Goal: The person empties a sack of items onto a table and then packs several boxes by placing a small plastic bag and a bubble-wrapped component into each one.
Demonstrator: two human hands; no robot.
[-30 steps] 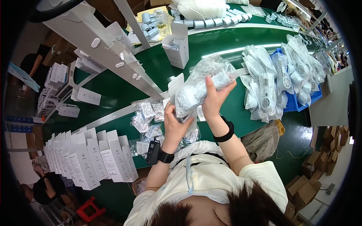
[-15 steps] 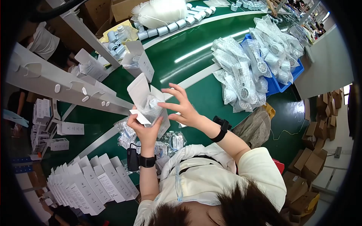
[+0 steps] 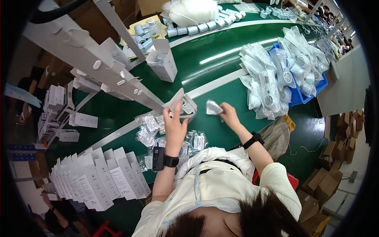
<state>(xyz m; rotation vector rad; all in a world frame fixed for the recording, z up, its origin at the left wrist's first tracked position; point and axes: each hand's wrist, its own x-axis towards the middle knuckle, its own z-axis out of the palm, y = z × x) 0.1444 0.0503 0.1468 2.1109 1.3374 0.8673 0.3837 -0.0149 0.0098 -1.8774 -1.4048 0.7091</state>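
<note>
My left hand [image 3: 175,124] is wrapped round a white carton [image 3: 193,110] whose top flap stands up. Something pale grey shows inside the carton, but its kind is unclear. To the right of the carton, my right hand [image 3: 230,115] pinches a small piece in crinkled clear plastic [image 3: 213,107], held apart from the carton above the green table. Several small clear bags of parts [image 3: 148,128] lie on the table beside and below my left hand.
A blue bin [image 3: 318,86] at the right is heaped with bubble-wrapped shower-head-like pieces [image 3: 268,94]. White cartons [image 3: 94,177] stand in a row at lower left. Another open carton [image 3: 162,65] stands beyond my left hand, near a grey metal post [image 3: 114,75].
My right hand has moved away from the carton to the right and now holds a small plastic-wrapped piece. My left hand still grips the carton. The whole view has shifted.
</note>
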